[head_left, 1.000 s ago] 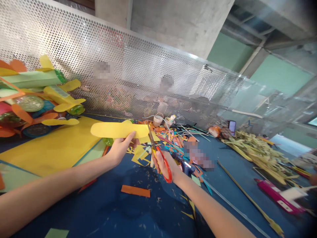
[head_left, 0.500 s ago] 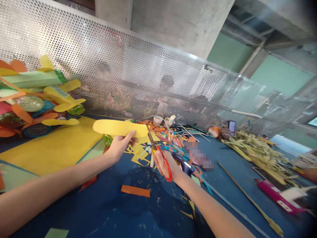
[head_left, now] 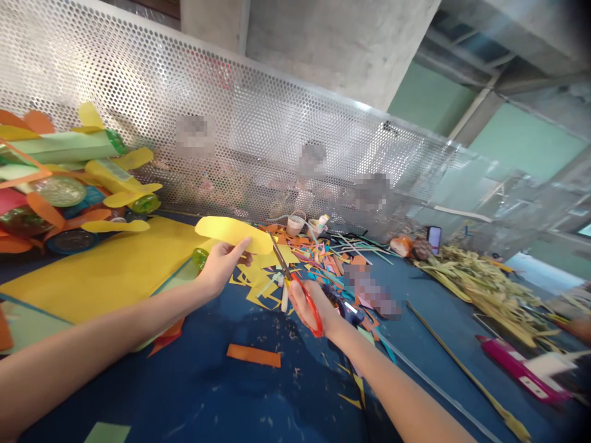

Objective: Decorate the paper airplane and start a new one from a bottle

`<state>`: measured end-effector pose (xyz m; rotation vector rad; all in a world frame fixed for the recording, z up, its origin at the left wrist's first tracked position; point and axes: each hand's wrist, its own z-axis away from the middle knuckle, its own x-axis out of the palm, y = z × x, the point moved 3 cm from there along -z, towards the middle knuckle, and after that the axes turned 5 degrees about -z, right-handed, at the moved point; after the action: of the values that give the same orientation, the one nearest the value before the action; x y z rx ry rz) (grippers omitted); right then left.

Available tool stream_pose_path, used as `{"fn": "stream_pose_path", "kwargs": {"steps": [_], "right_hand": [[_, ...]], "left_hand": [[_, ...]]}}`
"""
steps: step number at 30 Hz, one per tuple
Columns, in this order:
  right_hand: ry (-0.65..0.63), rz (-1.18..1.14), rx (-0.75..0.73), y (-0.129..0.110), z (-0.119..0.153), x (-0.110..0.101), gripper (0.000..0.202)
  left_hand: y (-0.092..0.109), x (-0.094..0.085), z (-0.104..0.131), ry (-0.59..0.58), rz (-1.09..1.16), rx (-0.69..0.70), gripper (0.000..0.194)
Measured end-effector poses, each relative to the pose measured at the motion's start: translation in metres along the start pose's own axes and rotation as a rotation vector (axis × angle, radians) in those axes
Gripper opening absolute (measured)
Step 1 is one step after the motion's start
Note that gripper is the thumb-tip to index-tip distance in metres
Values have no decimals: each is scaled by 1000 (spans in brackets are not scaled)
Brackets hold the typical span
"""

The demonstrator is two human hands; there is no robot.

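My left hand [head_left: 226,261] is closed on a long yellow paper piece [head_left: 231,232] with a rounded left end, thumb on top and fingers beneath. Red-handled scissors [head_left: 316,314] sit in my right hand [head_left: 307,301], which is closed round the handles. Their blades [head_left: 279,255] point up and to the left, at the right end of the yellow paper; whether they touch it I cannot tell. Yellow offcuts [head_left: 258,286] lie on the blue table [head_left: 198,381] below the paper.
Bottle crafts with paper wings [head_left: 60,147] pile at the left, near a yellow sheet [head_left: 106,271]. Coloured scraps [head_left: 323,258] and cups [head_left: 295,224] stand before a perforated metal screen [head_left: 277,117]. A glue gun [head_left: 348,307], a stick [head_left: 462,363], a magenta power strip [head_left: 521,369] and dried husks [head_left: 480,289] lie right.
The yellow paper has turned, and its rounded left end has shifted to the right. My right hand and the scissors stay nearly in place.
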<state>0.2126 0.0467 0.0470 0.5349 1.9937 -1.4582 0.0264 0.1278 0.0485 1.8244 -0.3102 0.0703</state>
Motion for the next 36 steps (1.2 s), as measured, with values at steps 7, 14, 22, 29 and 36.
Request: {"fn": "stream_pose_path", "kwargs": {"steps": [7, 14, 22, 29, 36], "right_hand": [[-4, 37, -20, -2, -1, 0, 58], [-2, 69, -12, -2, -1, -2, 59], [-146, -32, -5, 4, 1, 2, 60], [-134, -10, -49, 1, 1, 0, 59], [-122, -30, -35, 2, 2, -1, 59]], "left_hand": [[1, -3, -2, 51, -69, -38, 34], [1, -4, -5, 50, -26, -8, 34], [-4, -2, -7, -18, -116, -47, 37], [-7, -1, -6, -59, -141, -12, 37], [-9, 0, -6, -93, -170, -5, 40]]}}
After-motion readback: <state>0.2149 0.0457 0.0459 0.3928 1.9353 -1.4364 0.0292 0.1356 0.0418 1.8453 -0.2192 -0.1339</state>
